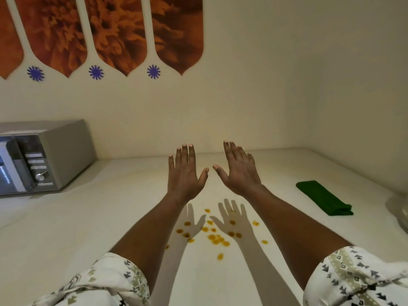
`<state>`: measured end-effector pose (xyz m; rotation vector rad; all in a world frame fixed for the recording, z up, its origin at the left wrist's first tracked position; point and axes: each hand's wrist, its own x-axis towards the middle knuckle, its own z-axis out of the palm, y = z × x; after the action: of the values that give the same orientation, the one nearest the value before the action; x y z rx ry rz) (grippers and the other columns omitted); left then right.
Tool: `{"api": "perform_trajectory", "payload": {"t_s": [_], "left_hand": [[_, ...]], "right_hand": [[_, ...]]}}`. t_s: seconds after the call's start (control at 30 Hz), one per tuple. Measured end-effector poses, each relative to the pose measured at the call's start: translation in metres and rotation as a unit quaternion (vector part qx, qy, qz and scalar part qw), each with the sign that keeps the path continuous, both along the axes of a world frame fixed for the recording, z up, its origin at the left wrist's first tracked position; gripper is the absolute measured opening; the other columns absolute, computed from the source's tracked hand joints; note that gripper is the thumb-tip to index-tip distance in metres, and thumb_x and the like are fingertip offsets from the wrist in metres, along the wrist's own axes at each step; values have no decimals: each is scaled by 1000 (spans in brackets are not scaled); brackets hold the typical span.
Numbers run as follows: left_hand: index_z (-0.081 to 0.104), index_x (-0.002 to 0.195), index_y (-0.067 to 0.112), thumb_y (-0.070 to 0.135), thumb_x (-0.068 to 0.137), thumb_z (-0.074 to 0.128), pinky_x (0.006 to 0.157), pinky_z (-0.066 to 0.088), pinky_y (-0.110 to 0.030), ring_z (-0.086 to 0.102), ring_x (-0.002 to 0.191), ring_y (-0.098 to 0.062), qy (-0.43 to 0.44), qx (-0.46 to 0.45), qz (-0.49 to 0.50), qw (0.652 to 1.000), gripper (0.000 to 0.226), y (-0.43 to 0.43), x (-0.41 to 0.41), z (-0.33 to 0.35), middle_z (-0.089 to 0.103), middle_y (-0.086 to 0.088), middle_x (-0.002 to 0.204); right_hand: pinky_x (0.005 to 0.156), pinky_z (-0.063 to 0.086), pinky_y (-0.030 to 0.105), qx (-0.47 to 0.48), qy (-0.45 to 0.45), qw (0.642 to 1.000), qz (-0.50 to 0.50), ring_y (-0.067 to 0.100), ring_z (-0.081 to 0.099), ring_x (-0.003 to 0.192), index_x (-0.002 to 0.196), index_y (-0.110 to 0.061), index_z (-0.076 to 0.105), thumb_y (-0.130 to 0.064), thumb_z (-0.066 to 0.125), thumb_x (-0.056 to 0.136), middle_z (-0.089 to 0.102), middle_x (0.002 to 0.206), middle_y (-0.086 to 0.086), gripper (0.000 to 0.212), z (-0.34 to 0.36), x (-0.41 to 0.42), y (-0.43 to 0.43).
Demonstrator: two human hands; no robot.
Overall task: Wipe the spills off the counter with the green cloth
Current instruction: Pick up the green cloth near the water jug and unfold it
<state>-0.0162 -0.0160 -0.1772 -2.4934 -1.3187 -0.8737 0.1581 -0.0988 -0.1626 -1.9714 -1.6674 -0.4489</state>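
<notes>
Several small orange-yellow spills (215, 236) dot the white counter (88, 217) in front of me. A folded green cloth (324, 198) lies flat on the counter to the right, well apart from both hands. My left hand (185, 173) and my right hand (239, 171) are held side by side above the counter, beyond the spills, palms down and fingers spread. Neither hand holds anything. Their shadows fall across the spills.
A silver microwave (42, 157) stands at the far left against the back wall. Walls close off the counter at the back and on the right. A faint translucent object (399, 208) shows at the right edge.
</notes>
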Motion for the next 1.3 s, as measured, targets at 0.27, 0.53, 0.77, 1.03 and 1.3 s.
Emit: {"api": "perform_trajectory", "payload": {"t_s": [0.27,0.53,0.77,1.03,1.3], "left_hand": [[2,166,8,64,101,28,131,2,-52,5,163,-31,30,-42,-9,999,89,-13,22,-46,7,-16,174],[2,166,8,66,101,25,130,1,-51,4,163,-31,61,-78,-24,995,90,-33,84,-78,5,-16,174],[1,166,9,66,101,26,130,-2,-51,2,163,-31,88,-120,-65,987,89,-54,166,-103,2,-16,175],[5,166,12,69,99,24,130,1,-50,2,163,-28,115,-147,-116,976,90,-73,260,-128,4,-11,175],[12,165,12,71,96,18,131,9,-49,7,163,-29,153,-193,-166,955,91,-85,311,-160,9,-12,175]], "right_hand": [[125,15,52,-55,21,998,14,31,17,157,164,-23,2,-66,32,100,11,172,7,83,-40,19,-17],[124,17,52,-89,35,995,-5,31,18,157,164,-24,2,-65,33,101,12,172,8,82,-73,75,-44],[124,19,52,-119,64,989,-59,32,18,156,164,-22,6,-63,34,101,14,172,10,81,-100,155,-77],[124,21,50,-132,99,976,-144,32,23,155,164,-20,14,-65,38,99,21,169,14,82,-127,240,-109],[107,43,46,-110,118,963,-217,35,54,127,134,-12,58,-30,44,97,56,144,16,44,-144,296,-132]]}}
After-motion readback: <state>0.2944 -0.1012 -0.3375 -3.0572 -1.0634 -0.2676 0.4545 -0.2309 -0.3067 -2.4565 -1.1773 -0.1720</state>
